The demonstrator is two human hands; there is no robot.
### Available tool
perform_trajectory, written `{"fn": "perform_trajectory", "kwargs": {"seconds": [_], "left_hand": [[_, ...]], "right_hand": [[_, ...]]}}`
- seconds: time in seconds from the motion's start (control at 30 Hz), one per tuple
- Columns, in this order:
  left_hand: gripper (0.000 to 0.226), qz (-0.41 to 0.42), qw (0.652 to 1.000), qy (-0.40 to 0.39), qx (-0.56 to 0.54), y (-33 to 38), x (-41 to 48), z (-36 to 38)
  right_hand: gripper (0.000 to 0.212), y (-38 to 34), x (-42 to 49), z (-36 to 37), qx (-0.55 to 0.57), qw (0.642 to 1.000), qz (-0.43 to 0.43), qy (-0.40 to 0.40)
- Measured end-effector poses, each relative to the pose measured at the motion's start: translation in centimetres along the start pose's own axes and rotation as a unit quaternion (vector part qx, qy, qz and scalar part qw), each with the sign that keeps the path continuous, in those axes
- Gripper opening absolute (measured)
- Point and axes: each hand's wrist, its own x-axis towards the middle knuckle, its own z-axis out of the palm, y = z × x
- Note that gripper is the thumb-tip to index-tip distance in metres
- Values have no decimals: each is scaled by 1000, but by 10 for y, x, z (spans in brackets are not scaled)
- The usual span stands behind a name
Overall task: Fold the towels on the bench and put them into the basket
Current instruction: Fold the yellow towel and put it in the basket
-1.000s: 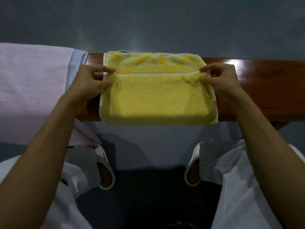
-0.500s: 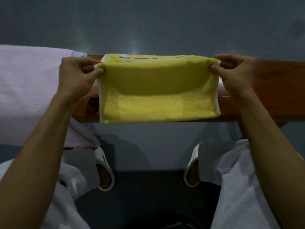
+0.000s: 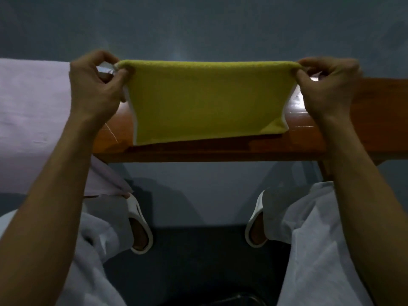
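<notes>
Half a second ago the yellow towel (image 3: pixel 207 100) still had its lower half lying on the bench (image 3: pixel 353 129). Now we see it raised, hanging as a flat folded sheet above the bench top. Its lower edge is down at the bench's front part, and we cannot tell whether it touches the wood. The left hand (image 3: pixel 95 85) pinches the towel's upper left corner between thumb and curled fingers. The right hand (image 3: pixel 326 85) pinches the upper right corner the same way. Both hands have risen and now sit above the bench's far edge.

We count one yellow towel, two hands and one bench. One pink cloth (image 3: pixel 33 111) is draped over the bench's left end, and two white slippers (image 3: pixel 141 228) are on the floor below the bench's near side.
</notes>
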Motion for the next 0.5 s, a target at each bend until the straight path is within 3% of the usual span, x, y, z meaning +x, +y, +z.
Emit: {"fn": "perform_trajectory", "kwargs": {"seconds": [0.17, 0.3, 0.33, 0.4, 0.5], "left_hand": [[9, -78, 981, -76, -161, 9, 2, 5], [18, -222, 914, -65, -334, 6, 15, 12], [23, -251, 896, -46, -363, 5, 18, 15], [31, -258, 887, -6, -382, 2, 22, 20], [40, -192, 902, -7, -387, 3, 25, 20]], "right_hand": [[13, -8, 0, 3, 152, 985, 78, -4], [3, -13, 6, 7, 340, 917, 203, -52], [8, -15, 10, 8, 371, 897, 232, -53], [20, -17, 14, 12, 398, 880, 255, -54], [30, -16, 18, 15, 416, 885, 202, -57]]}}
